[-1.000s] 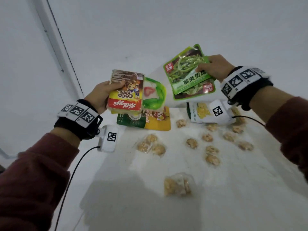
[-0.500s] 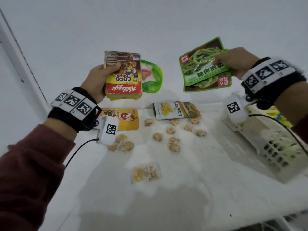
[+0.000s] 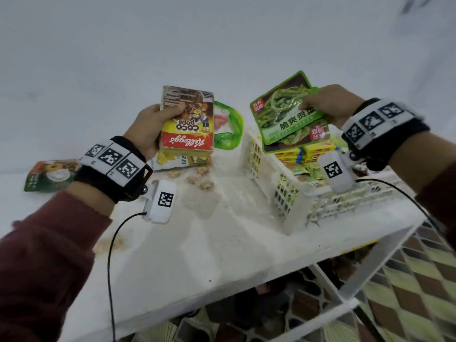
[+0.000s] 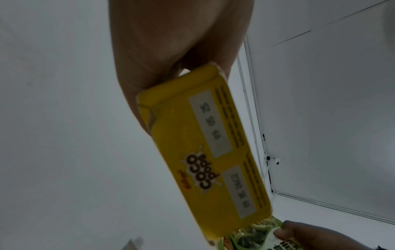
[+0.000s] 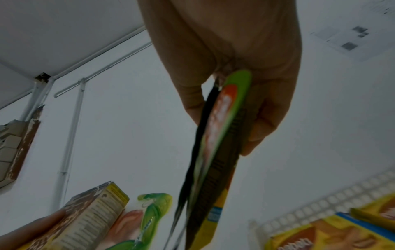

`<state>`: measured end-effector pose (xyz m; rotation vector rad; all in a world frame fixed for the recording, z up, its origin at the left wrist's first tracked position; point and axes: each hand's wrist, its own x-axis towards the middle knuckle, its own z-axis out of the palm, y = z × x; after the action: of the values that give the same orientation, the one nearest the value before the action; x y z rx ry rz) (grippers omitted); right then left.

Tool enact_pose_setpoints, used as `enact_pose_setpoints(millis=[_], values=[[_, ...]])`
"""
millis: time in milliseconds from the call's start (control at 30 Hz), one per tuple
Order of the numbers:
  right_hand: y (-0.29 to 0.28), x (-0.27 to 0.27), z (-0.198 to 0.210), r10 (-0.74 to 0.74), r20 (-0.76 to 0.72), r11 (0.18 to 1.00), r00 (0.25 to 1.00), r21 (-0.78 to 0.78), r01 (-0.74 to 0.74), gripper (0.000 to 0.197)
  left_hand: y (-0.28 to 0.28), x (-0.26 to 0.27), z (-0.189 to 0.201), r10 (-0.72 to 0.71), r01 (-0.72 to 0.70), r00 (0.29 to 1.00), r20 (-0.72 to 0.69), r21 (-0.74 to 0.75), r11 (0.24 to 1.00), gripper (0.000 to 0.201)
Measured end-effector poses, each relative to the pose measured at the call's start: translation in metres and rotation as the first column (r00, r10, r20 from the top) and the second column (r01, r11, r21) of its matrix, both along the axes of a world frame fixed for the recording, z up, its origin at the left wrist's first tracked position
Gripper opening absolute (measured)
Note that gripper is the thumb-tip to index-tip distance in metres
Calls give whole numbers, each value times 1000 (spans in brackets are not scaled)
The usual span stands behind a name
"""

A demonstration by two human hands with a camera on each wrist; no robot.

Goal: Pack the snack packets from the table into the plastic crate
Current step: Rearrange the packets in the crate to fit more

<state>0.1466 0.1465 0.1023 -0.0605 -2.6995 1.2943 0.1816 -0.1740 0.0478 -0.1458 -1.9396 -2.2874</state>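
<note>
The plastic crate point(image 3: 283, 193) sits at the right edge of the desk point(image 3: 222, 243) and already has yellow packets point(image 3: 306, 154) inside. The right hand point(image 3: 330, 104) grips a green packet point(image 3: 288, 114) above it. The left hand point(image 3: 148, 129) grips a cereal box point(image 3: 187, 122) and a green pouch point(image 3: 227, 129). More packets point(image 3: 49, 175) and small snacks point(image 3: 199, 178) wait near the far edge, so much is left.

Plain indoor room, bare white walls point(image 3: 222, 45), white table point(image 3: 209, 243), patterned tiled floor point(image 3: 407, 292), exposed conduit point(image 5: 70, 135)
</note>
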Motion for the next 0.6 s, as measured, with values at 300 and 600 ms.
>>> enact_pose_setpoints(millis=[300, 600], values=[[96, 17, -13, -34, -2, 999, 999, 18, 34, 20, 106, 1, -1, -49, 49, 997, 57, -1, 999, 22], [171, -18, -22, -39, -55, 993, 998, 107, 45, 18, 197, -51, 10, -193, 215, 972, 136, -177, 960, 14]])
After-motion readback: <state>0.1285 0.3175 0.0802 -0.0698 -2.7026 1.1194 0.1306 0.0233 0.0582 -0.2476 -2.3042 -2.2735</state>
